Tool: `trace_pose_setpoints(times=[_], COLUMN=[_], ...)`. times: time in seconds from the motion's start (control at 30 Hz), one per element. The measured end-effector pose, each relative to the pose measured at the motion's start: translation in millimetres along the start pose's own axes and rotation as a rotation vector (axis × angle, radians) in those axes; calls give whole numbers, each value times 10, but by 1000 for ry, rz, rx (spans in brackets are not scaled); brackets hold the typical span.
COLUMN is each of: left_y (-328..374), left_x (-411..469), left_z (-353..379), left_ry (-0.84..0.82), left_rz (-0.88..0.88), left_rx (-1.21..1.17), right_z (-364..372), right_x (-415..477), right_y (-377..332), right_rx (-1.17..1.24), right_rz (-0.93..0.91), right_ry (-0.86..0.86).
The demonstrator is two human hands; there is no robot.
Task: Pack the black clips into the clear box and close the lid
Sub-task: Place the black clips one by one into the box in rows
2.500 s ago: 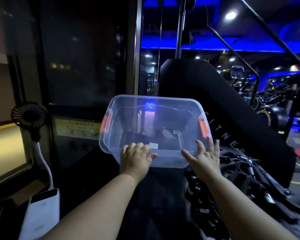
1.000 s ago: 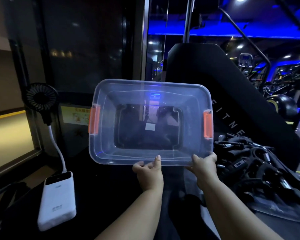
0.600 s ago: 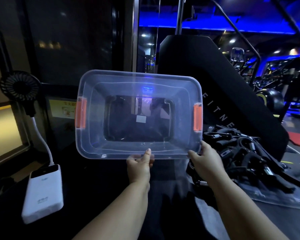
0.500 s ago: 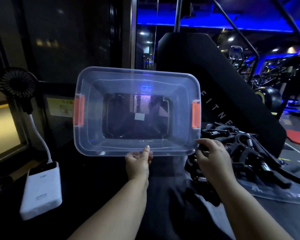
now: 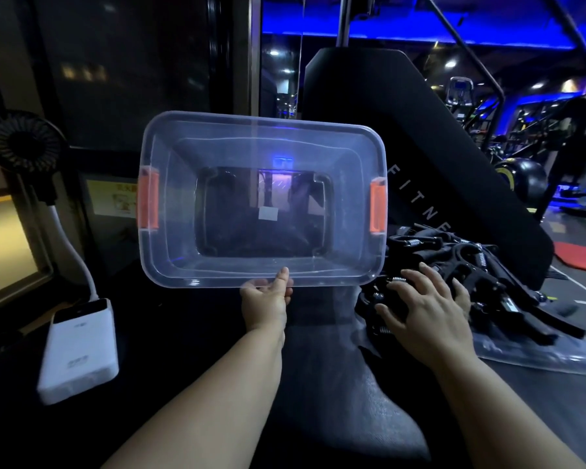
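Black spring-loaded clips lie in tangled heap at our right, on clear plastic lid-like sheet, none boxed yet. Our right hand rests on heap, fingers spread, gripping nothing. Clear rectangular plastic box with orange latches is held tipped, mouth toward us, empty; our left hand pinches its near rim. Risk we judge: one-point pinch lets box swing or slip; interlocked clips may drag neighbours off edge. White power bank well left.

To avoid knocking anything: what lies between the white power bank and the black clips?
Head view: only the left hand, pinching the clear box at its rim, over dark surface.
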State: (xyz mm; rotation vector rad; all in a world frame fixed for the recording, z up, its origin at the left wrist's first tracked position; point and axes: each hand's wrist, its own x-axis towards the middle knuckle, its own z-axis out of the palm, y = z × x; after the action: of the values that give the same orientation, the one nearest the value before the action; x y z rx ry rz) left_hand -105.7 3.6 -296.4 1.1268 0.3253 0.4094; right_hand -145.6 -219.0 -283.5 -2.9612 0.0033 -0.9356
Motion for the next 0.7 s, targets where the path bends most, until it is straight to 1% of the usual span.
trace_pose_setpoints(times=[0.1,0.3,0.43,0.53,0.7], left_y=[-7,34,104,156,143], left_x=[8,16,-9,-68,-178], left_z=[-9,-15,-82,-161,-245], left_ry=[16,45,-15,-39,-72], left_rz=[-21,-93,-199,-229,-233], left_rx=[-3,-29,-45,-40,-33], right_z=[10,-6,-58,-83,-106], right_x=[-40,-107,-132,-151,-179], right_y=[25,85,110,140,149], right_rx=[4,72,184,263,215], right_rz=[3,-25,-52,-74,-118], right_ry=[-1,-75,-77,-71,-106])
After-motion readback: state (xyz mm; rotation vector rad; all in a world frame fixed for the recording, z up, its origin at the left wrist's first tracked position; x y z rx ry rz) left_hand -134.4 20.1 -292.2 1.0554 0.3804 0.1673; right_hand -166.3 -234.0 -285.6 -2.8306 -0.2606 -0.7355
